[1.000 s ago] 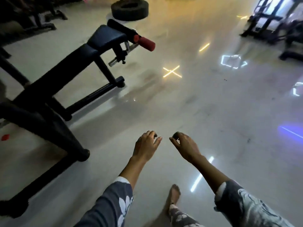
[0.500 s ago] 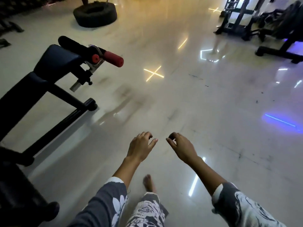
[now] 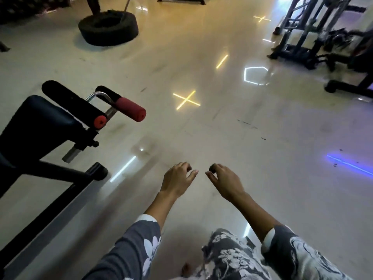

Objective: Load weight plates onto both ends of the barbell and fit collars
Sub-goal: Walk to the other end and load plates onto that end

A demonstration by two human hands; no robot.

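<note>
Head view — no barbell visible; both hands [image 3: 201, 182] seemingly empty.

Dim, warm light overall. The glossy floor [image 3: 262, 178] mirrors yellow, white and blue ceiling strips as sharp glare. The machines [image 3: 314, 37] at the far right are smeared; wide-angle distortion bends the edges.

A black padded bench [image 3: 38, 126] with red-capped foam rollers [image 3: 131, 109] stands at the left on a glossy pale floor [image 3: 272, 178]. A black tyre [image 3: 108, 27] lies flat at the upper left, well apart from the bench. Dark machine frames [image 3: 302, 37] stand at the upper right; a yellow cross-shaped light reflection [image 3: 186, 100] shows on the floor between bench and frames.
</note>
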